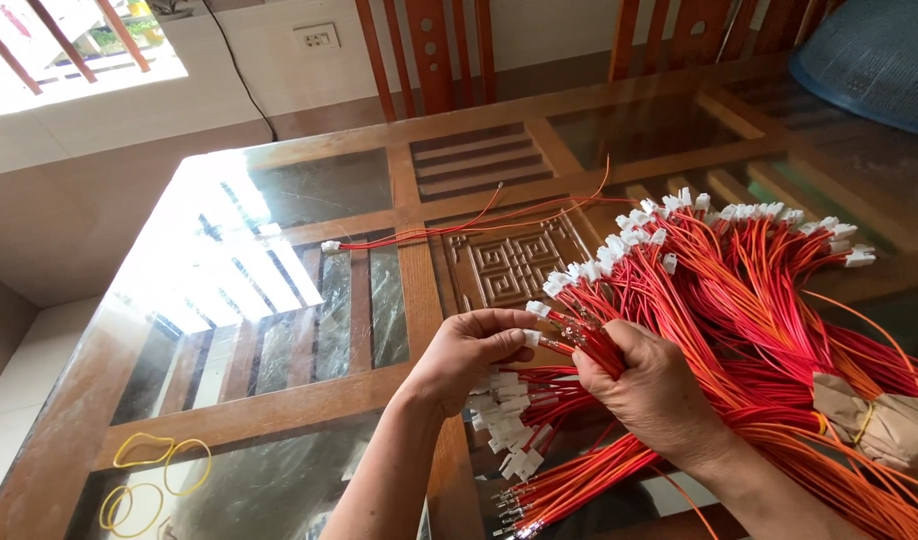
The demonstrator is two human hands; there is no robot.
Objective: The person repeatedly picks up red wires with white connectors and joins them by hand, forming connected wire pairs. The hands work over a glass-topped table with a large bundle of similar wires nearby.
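- the left hand [469,355] pinches a small white connector [532,338] between thumb and fingertips, near the middle of the glass-topped wooden surface [279,300].
- the right hand [654,385] is closed around a clutch of red wires [594,345], whose bare metal tips point toward the left hand — the two hands are almost touching.
- to the right, a big bundle of red and orange wires [749,290] fans out across the surface, white plugs lining its far edge.
- brown paper with a rubber band wraps the bundle [879,420] at the near right.
- under the hands lies a heap of loose white connectors [504,415] on red leads.
- one finished lead [429,232] lies apart, farther off toward the left.
- yellow rubber bands [154,470] rest at the near left corner.
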